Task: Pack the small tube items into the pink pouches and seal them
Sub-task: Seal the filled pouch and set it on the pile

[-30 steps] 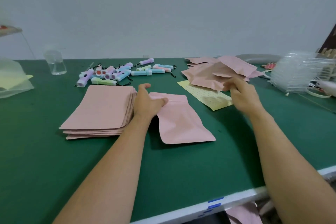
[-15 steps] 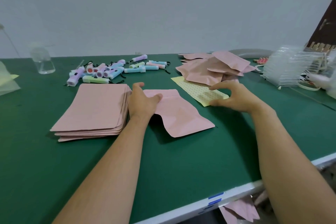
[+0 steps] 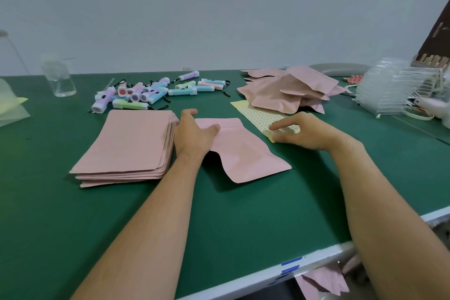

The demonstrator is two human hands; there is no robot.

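Observation:
A single pink pouch (image 3: 248, 158) lies in the middle of the green table (image 3: 146, 226). My left hand (image 3: 192, 136) holds its top left corner, thumb on top of the pouch. My right hand (image 3: 309, 131) sits with curled fingers on the near end of a yellow dotted sheet (image 3: 255, 112), forefinger and thumb pinching at its edge. A flat stack of empty pink pouches (image 3: 131, 139) lies just left of my left hand. Several pastel tube items (image 3: 146, 95) with black cords are scattered behind the stack. A heap of puffed pink pouches (image 3: 285, 90) lies behind the yellow sheet.
A clear glass jar (image 3: 59, 80) stands at the back left, with clear bags (image 3: 9, 109) at the left edge. Stacked clear plastic trays (image 3: 389, 90) fill the back right. The table's white front edge (image 3: 267, 273) runs below my arms, and a pink pouch (image 3: 323, 280) lies beneath it.
My right hand has come back from the heap of pouches to the near end of the yellow sheet. My left hand has stayed on the pouch.

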